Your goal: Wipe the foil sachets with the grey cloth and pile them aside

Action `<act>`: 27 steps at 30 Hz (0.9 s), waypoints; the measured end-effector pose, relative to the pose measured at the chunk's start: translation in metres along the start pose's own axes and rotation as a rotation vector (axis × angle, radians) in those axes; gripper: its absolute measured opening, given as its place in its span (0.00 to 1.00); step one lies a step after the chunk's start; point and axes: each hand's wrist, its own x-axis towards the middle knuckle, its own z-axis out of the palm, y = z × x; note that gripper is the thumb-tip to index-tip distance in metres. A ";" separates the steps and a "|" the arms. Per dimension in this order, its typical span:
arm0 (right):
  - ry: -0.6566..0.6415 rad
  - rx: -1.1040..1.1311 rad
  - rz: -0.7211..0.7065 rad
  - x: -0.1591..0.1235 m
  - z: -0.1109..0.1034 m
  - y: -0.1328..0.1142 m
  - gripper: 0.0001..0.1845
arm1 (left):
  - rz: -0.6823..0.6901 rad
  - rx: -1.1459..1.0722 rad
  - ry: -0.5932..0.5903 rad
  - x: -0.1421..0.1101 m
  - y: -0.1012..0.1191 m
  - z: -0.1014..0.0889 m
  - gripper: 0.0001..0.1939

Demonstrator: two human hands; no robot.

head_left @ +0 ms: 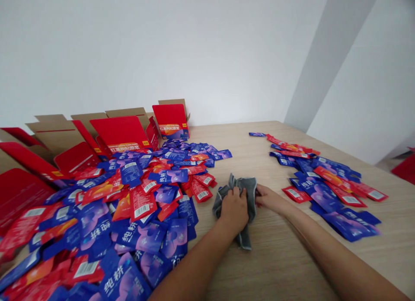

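Both hands grip a grey cloth [247, 193] on the worktop [292, 257]: left hand [234, 209] fingers curled over its middle, right hand [267, 198] fingers pinching its edge (crumpled). Sachets [145, 197] lie left of the fingers, more sachets [327, 184] right.

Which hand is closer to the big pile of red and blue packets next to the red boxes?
Left. The left hand rests on the crumpled grey cloth, right beside the big pile of red and blue packets. The right hand holds the cloth's far edge, farther from that pile.
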 end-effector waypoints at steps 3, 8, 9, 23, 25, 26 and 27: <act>0.020 0.039 0.047 0.001 0.002 0.001 0.19 | -0.122 0.036 -0.003 0.002 -0.013 -0.003 0.24; 0.047 0.067 0.064 0.002 0.004 0.005 0.17 | -0.107 0.035 -0.007 -0.009 -0.012 -0.004 0.25; 0.042 0.066 0.048 0.002 0.004 0.005 0.17 | -0.053 0.018 -0.011 -0.011 -0.008 -0.004 0.27; 0.221 0.091 0.037 -0.015 -0.010 -0.011 0.16 | -0.261 -0.103 0.096 -0.004 -0.035 -0.003 0.26; 0.248 0.033 -0.054 -0.016 -0.020 -0.011 0.12 | -0.307 -0.132 0.137 -0.006 -0.036 -0.006 0.25; 0.239 -0.008 -0.088 -0.016 -0.025 -0.009 0.11 | -0.324 -0.143 0.152 -0.007 -0.036 -0.008 0.25; 0.224 -0.054 -0.104 -0.016 -0.028 -0.008 0.10 | -0.333 -0.151 0.161 -0.007 -0.035 -0.009 0.24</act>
